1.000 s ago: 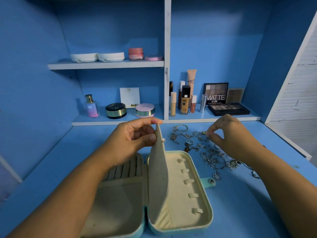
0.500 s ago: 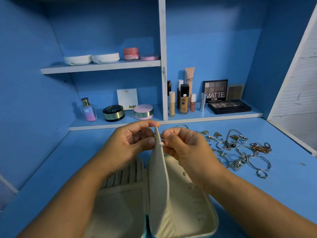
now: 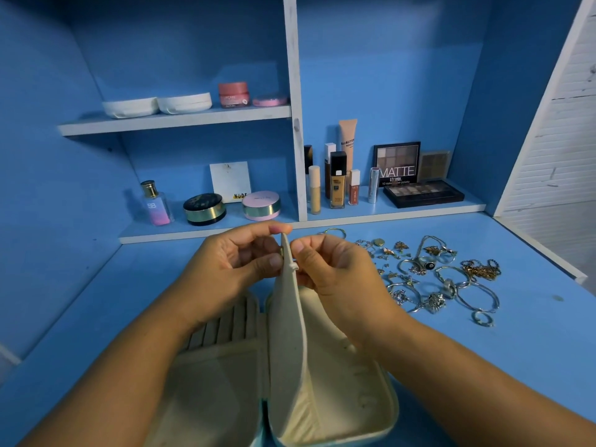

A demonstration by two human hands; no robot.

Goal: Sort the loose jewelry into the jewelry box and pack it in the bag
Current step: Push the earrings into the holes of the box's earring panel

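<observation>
**Pinching the divider flap (image 3: 288, 321) upright over the open jewelry box (image 3: 371, 398)**

The left hand (image 3: 232, 272) grips the top of the cream divider flap. Its thumb presses the flap's left face and its forefinger curls over the upper edge, while the other fingers are bent loosely behind. A small gold glint shows at the thumb tip, too small to identify.

The right hand (image 3: 335, 272) comes in from the other side with its fingers curled. Its thumb and forefinger are closed on the flap's front edge beside a small white nub. I cannot tell whether they also hold a piece of jewelry. Both forearms rise from the bottom corners of the view and meet above the middle of the box, with the wrists slightly raised.

The flap stands nearly vertical along the box's spine. The box lies open flat on the blue counter (image 3: 516, 366). The padded ring rolls (image 3: 225, 327) in its left half show under the left wrist, and the right forearm partly covers its right half.

To the right of the hands, apart from the box, the loose jewelry (image 3: 435, 279) is spread on the counter: bangles, rings, chains and small gold charms.

Behind it, a low shelf (image 3: 419, 212) carries a perfume bottle (image 3: 155, 204), two round compacts, foundation bottles and a MATTE eyeshadow palette (image 3: 397, 163).
</observation>
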